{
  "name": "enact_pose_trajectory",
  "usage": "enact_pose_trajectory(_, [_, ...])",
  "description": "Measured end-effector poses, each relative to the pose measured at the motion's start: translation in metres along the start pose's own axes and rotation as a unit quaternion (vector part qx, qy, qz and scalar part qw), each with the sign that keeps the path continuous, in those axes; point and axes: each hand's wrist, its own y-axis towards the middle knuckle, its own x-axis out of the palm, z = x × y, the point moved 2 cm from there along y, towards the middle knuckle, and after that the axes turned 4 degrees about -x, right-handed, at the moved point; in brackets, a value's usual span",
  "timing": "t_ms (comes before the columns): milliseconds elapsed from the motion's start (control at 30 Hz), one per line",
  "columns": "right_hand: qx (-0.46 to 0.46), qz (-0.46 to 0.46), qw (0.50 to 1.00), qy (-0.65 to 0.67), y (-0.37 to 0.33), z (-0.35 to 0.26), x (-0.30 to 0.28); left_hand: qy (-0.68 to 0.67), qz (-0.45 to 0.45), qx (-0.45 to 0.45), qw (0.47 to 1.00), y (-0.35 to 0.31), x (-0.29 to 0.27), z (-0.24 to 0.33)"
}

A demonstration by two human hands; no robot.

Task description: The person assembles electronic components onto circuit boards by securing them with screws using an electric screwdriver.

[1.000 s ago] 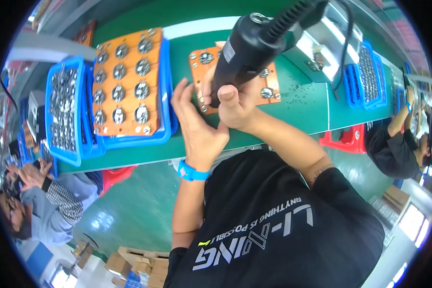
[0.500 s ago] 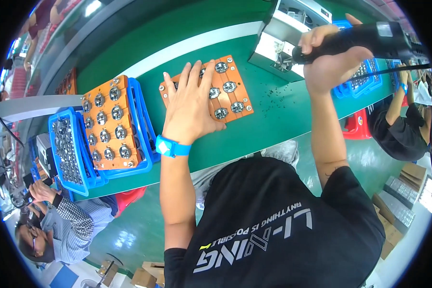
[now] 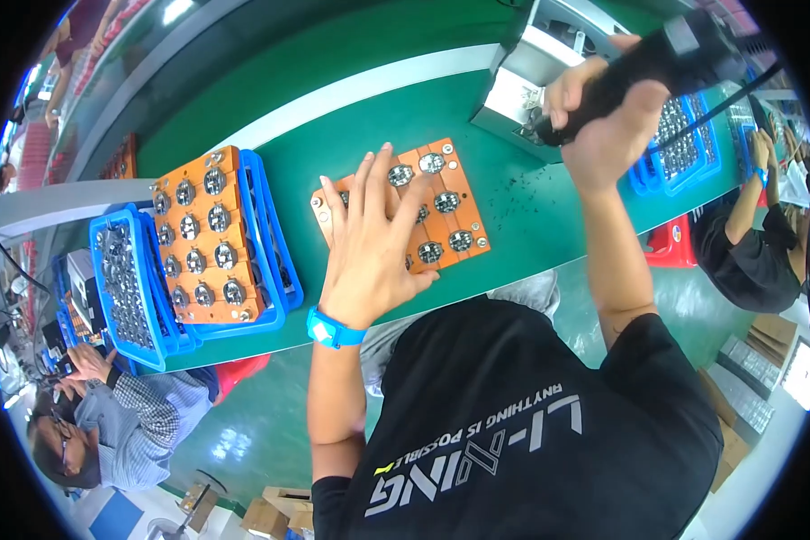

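Green and smooth, the tabletop runs in front of me, crossed by a pale strip on the far side. On it lies a square orange plate set with round metal parts, partly covered by my left hand, fingers fanned wide. My right hand is wrapped around a black cylindrical power tool, raised well apart from the plate. Small dark bits are strewn just right of the plate. At left, another orange plate rests on a blue plastic tray. Around me: a shiny green floor, a red plastic stool, brown cardboard boxes and, to my left, a person in a striped shirt.
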Motion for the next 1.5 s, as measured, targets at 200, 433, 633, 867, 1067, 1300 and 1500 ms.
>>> enact_pose_trajectory(200, [0.059,-0.011,0.993,0.098,-0.055,-0.003,0.035,-0.004,0.009,0.029,1.000,-0.010,0.004,0.001])
enact_pose_trajectory(433, [0.052,-0.027,0.996,0.060,-0.076,0.011,0.056,0.006,0.011,0.031,0.999,-0.012,0.010,-0.001])
enact_pose_trajectory(633, [0.043,-0.056,0.996,0.056,-0.082,0.021,0.056,-0.015,0.042,0.038,0.998,-0.015,0.013,-0.002])
enact_pose_trajectory(867, [0.039,-0.074,0.995,0.047,-0.083,0.021,0.062,-0.031,0.040,0.044,0.998,-0.014,0.019,-0.005])
enact_pose_trajectory(1067, [0.000,-0.067,0.997,0.048,-0.092,0.027,0.062,-0.037,0.047,0.037,0.998,-0.014,0.019,-0.008])
enact_pose_trajectory(1300, [0.022,-0.100,0.993,0.060,-0.074,0.028,0.065,-0.037,0.038,0.045,0.998,-0.010,0.016,-0.003])
enact_pose_trajectory(1500, [0.013,-0.068,0.995,0.075,-0.072,0.027,0.062,-0.014,0.016,0.050,0.999,-0.012,0.009,0.012])
